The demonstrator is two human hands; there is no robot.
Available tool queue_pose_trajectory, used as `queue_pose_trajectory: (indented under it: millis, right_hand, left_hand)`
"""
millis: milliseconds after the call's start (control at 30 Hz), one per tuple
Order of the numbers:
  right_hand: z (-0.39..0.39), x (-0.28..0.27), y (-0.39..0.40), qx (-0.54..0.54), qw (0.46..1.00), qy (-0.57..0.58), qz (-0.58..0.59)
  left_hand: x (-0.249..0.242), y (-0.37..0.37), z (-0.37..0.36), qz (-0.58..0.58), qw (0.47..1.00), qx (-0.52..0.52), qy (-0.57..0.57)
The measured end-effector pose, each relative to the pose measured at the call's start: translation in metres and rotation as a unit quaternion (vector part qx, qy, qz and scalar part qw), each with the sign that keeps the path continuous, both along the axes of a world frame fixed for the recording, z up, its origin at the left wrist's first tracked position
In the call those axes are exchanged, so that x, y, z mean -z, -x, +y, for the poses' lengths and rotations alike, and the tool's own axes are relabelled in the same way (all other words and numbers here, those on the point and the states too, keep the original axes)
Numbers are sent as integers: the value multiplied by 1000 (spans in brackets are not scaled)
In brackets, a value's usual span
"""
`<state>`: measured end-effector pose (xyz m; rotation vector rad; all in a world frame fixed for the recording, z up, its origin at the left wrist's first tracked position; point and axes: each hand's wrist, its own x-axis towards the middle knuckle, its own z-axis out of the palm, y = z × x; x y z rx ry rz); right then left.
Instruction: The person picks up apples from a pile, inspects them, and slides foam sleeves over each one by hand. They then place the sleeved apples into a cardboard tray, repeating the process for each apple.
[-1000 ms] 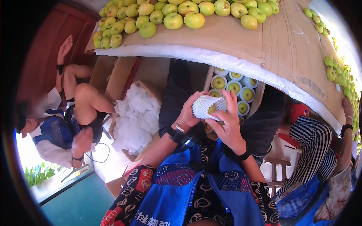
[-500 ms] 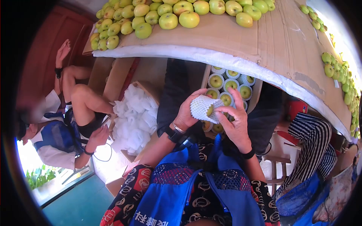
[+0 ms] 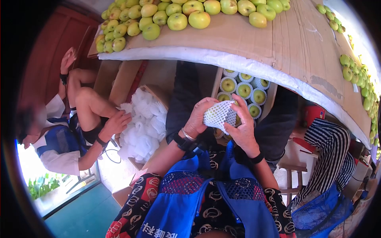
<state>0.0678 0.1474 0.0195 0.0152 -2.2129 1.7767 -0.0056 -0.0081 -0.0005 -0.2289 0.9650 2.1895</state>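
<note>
A green apple in a white foam net (image 3: 217, 116) is between my two hands, above an open box (image 3: 270, 104). My left hand (image 3: 197, 118) is closed around its left side. On the right, my right hand (image 3: 243, 133) grips the net, thumb below and fingers above. A little of the apple's green skin shows at the net's right end. Several netted apples (image 3: 245, 91) stand in rows in the box beneath, partly hidden by my hands and the table edge.
A box heaped with white foam nets (image 3: 142, 123) stands at left, a co-worker's hand (image 3: 117, 126) touching it. Loose apples (image 3: 198, 19) lie on the cardboard-covered table (image 3: 246, 43) ahead. Another person's striped trouser leg (image 3: 327, 146) is at right, beside a wooden stool (image 3: 293, 174).
My right hand has moved from pinching the net's edge to wrapping the netted apple's right side. The net covers more of the apple. The co-worker's lower hand has reached to the foam nets.
</note>
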Motion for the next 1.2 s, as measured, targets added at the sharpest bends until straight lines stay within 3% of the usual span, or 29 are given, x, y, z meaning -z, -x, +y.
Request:
queue_pose_trajectory:
  millis: [200, 267, 400, 500, 600, 700, 767, 867, 900, 933, 1000, 1067, 1133, 1200]
  right_hand:
    - [-2, -13, 4, 6, 999, -47, -24]
    - [-2, -13, 7, -20, 995, -87, -47]
    - [-5, -13, 11, -33, 988, -138, -62]
    - [-4, -19, 14, -30, 985, -161, -44]
    - [1, -27, 18, -91, 957, -260, -88]
    - [6, -25, 17, -142, 960, -222, -97]
    - [12, -23, 17, -119, 985, -105, -64]
    - [16, -13, 13, -71, 994, -44, -71]
    - [17, -13, 10, -71, 992, 9, -107]
    - [19, -9, 9, -69, 992, 8, -108]
    - [20, 1, 9, -79, 994, 19, -78]
    - [17, 5, 7, -82, 992, 44, -86]
    - [14, 4, 7, -86, 989, 71, -96]
    - [11, 2, 9, -65, 997, 4, -39]
  left_hand:
    - [-5, -5, 4, 67, 994, 20, 87]
    - [-2, -7, 6, 131, 974, 54, 178]
    - [7, -8, 4, 110, 983, 61, 137]
    - [2, -7, -2, 158, 970, 47, 178]
    - [-3, -6, -3, 216, 946, 112, 214]
    - [-5, -7, 0, 165, 954, 149, 204]
    - [-1, 0, -2, 107, 982, 137, 80]
    - [-14, 5, -4, 25, 990, 138, -6]
    - [-18, 6, -5, 56, 989, 132, 20]
    - [-17, 7, -5, 55, 989, 134, 20]
    - [-13, 9, -5, -9, 991, 93, -94]
    - [-8, 11, -6, 22, 990, 103, -96]
    - [-7, 9, -8, -73, 986, 52, -139]
    - [-9, 8, -6, -104, 988, 32, -113]
